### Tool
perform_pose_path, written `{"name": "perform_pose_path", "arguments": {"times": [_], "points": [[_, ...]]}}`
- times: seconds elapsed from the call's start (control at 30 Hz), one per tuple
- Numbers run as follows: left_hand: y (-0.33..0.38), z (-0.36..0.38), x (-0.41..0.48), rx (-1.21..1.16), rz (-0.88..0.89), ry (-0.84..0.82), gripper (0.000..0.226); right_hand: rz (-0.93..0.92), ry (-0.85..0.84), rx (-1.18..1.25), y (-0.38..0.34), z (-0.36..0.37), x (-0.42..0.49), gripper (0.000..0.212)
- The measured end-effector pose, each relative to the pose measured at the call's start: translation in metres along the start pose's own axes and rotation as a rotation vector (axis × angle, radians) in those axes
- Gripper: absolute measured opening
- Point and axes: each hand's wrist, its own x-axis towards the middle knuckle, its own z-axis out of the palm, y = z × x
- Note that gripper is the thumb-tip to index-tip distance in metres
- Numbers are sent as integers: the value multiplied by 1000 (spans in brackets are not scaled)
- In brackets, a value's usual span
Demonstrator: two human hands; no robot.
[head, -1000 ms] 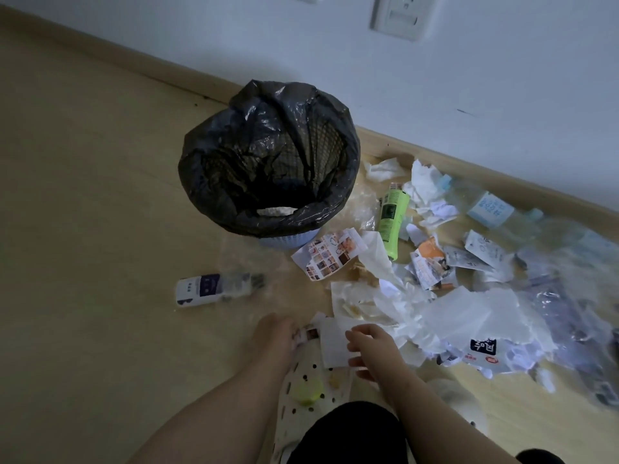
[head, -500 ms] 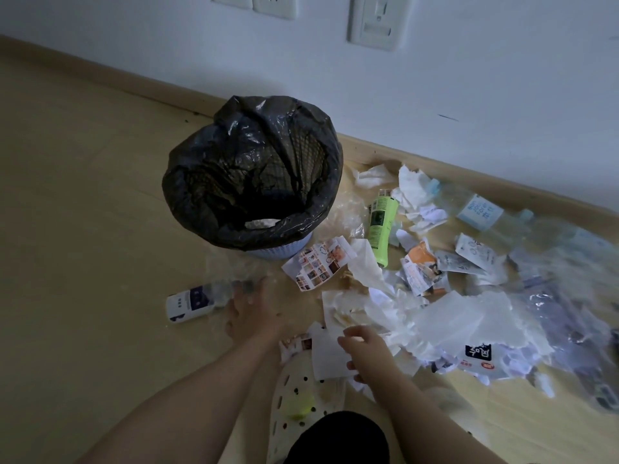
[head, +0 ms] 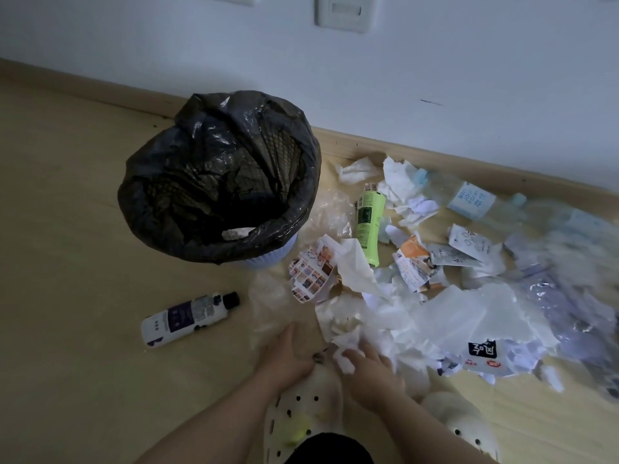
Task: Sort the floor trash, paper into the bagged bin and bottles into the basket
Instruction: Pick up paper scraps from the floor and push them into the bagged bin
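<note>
Floor [head: 83, 296] stock, as I read it from the head camera.

Bin: one bagged bin [head: 207, 139], upright near the wall, with a black liner over a pale lattice body. One pale scrap [head: 234, 233] lies inside it.

Bottles: three countable, all lying on the floor. One white-and-purple bottle [head: 189, 314] lies left of the bin and nearer me, apart from the heap. One green bottle [head: 369, 226] is just right of the bin. One clear bottle [head: 472, 200] with a blue label is near the skirting. Farther right the clear plastic blurs and I cannot count it.

Paper: one printed leaflet [head: 313, 272] at the bin's foot, one orange-and-white wrapper [head: 413, 262] beside the green bottle, and one paper heap [head: 452, 313] of tissue and torn sheets, too tangled to count.

Hands: two. On my left hand [head: 288, 353] the grip is apart, fingers straight, lying at the edge of a clear plastic film [head: 268, 303]. On my right hand [head: 368, 366] the grip is clamped on one crumpled white paper [head: 345, 351] at the heap's near edge.

Clogs: two, white and perforated, a left clog [head: 301, 413] and a right clog [head: 462, 426], under my arms.
</note>
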Motion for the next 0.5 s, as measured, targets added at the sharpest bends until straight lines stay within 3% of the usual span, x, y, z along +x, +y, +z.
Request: {"name": "perform_pose_path", "arguments": {"times": [0.2, 0.33, 0.43, 0.5], "points": [[25, 5, 7, 212, 48, 32, 15, 68, 91, 0, 23, -16, -3, 54], [58, 11, 7, 191, 168, 67, 8, 126, 165, 89, 34, -29, -6, 61], [89, 16, 5, 117, 239, 86, 17, 163, 252, 160, 45, -41, -7, 58], [110, 16, 10, 109, 277, 102, 8, 176, 330, 192, 49, -53, -2, 55]]}}
